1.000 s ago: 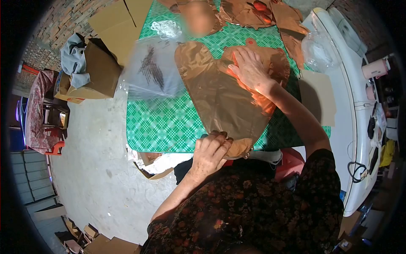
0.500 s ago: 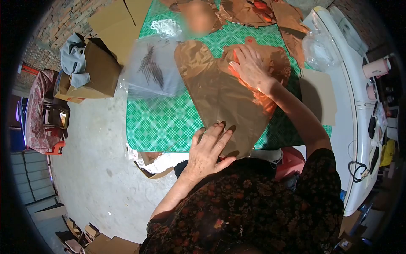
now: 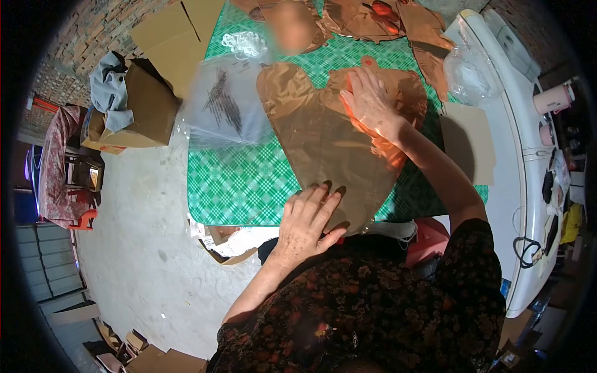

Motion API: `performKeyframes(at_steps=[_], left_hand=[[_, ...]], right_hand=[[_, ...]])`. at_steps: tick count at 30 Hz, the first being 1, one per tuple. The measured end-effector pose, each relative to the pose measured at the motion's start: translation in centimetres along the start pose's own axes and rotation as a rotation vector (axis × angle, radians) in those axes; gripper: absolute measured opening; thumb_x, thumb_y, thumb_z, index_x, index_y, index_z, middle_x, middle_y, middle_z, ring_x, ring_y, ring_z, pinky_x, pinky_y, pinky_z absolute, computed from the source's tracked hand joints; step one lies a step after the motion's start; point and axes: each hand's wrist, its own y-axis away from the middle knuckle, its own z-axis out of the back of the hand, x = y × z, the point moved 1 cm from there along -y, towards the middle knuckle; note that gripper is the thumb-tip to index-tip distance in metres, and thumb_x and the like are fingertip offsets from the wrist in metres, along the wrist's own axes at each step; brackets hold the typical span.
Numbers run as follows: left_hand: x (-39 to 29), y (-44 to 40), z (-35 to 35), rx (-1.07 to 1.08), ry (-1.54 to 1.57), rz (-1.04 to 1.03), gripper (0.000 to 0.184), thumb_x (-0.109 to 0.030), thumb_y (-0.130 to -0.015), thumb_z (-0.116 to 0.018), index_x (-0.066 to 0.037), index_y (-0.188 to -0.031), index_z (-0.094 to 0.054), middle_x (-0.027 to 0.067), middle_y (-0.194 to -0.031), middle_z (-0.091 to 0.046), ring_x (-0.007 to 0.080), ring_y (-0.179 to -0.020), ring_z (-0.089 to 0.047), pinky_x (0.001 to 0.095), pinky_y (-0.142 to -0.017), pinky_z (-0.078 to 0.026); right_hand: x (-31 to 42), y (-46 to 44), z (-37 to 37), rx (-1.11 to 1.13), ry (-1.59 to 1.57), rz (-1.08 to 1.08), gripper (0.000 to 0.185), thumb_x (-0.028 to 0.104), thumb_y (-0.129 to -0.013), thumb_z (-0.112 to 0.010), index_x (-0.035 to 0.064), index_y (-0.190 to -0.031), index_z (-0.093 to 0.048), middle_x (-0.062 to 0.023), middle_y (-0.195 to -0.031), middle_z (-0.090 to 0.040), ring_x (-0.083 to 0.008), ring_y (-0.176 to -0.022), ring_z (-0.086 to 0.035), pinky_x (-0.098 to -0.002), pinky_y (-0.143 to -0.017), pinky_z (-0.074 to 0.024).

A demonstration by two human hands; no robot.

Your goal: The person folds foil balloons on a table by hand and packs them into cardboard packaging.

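Note:
A flat, copper-coloured foil balloon point(image 3: 323, 137), roughly heart-shaped, lies on the green checked tablecloth point(image 3: 236, 186). Near its upper right lobe a small round tab sticks out. My right hand point(image 3: 373, 105) rests flat on that lobe, fingers stretched out, with bright orange light reflected in the foil beside it. At the pointed lower end, by the table's front edge, my left hand point(image 3: 305, 224) lies on the foil with its fingers apart. Neither hand grips anything.
Left of the balloon are clear plastic bags point(image 3: 227, 99) and a bundle of white string point(image 3: 245, 43). More copper foil pieces point(image 3: 364, 18) lie along the far edge. A cardboard sheet point(image 3: 466, 143) and crumpled clear plastic point(image 3: 469, 71) are at right. A cardboard box point(image 3: 149, 102) stands left.
My right hand has shifted very slightly down on the foil. The left hand and the balloon stay in nearly the same place.

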Motion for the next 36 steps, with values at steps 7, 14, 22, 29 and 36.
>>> performKeyframes(at_steps=[7,14,22,29,36], left_hand=[[0.0,-1.3,1.6,-0.003,-0.019,0.059,0.074,-0.049,-0.091,-0.073,-0.009,-0.150,-0.053,0.0226,-0.156,-0.044,0.0411,-0.138,-0.048,0.0559,-0.113,-0.037],[0.2,-2.3,1.5,0.025,0.005,0.063,0.075,-0.046,-0.090,-0.074,-0.007,-0.150,-0.052,0.0163,-0.147,-0.056,0.0365,-0.134,-0.053,0.0517,-0.111,-0.040],[0.6,-2.4,1.5,0.012,0.076,0.075,0.074,-0.039,-0.089,-0.078,-0.005,-0.149,-0.052,0.0162,-0.142,-0.056,0.0367,-0.127,-0.055,0.0497,-0.105,-0.043],[1.2,-3.9,2.6,0.007,0.021,0.106,0.063,-0.021,-0.089,-0.076,-0.002,-0.145,-0.055,0.0215,-0.150,-0.050,0.0419,-0.140,-0.047,0.0531,-0.115,-0.039],[4.0,-5.7,0.8,-0.019,-0.134,0.087,0.045,-0.013,-0.098,-0.066,-0.003,-0.142,-0.059,0.0215,-0.151,-0.051,0.0413,-0.142,-0.048,0.0538,-0.119,-0.038]], right_hand=[[0.6,0.3,0.6,0.023,0.083,0.055,0.061,0.046,-0.102,-0.058,0.0079,-0.149,-0.048,-0.0174,-0.149,-0.049,-0.0352,-0.142,-0.040,-0.0547,-0.112,-0.0327],[0.7,0.1,0.8,0.072,-0.002,0.047,0.060,0.049,-0.101,-0.059,0.0108,-0.147,-0.049,-0.0100,-0.150,-0.048,-0.0278,-0.141,-0.042,-0.0543,-0.110,-0.0326],[0.8,-0.1,0.6,0.064,-0.046,0.033,0.056,0.043,-0.102,-0.058,0.0103,-0.146,-0.048,-0.0080,-0.147,-0.052,-0.0254,-0.139,-0.044,-0.0519,-0.110,-0.0325],[0.1,0.1,-0.9,0.027,0.017,0.014,0.060,0.044,-0.104,-0.053,0.0105,-0.153,-0.044,-0.0117,-0.153,-0.048,-0.0295,-0.145,-0.039,-0.0537,-0.114,-0.0298],[1.6,0.4,0.0,0.214,0.002,-0.002,0.063,0.049,-0.106,-0.047,0.0115,-0.157,-0.039,-0.0153,-0.165,-0.034,-0.0329,-0.155,-0.025,-0.0610,-0.119,-0.0205]])
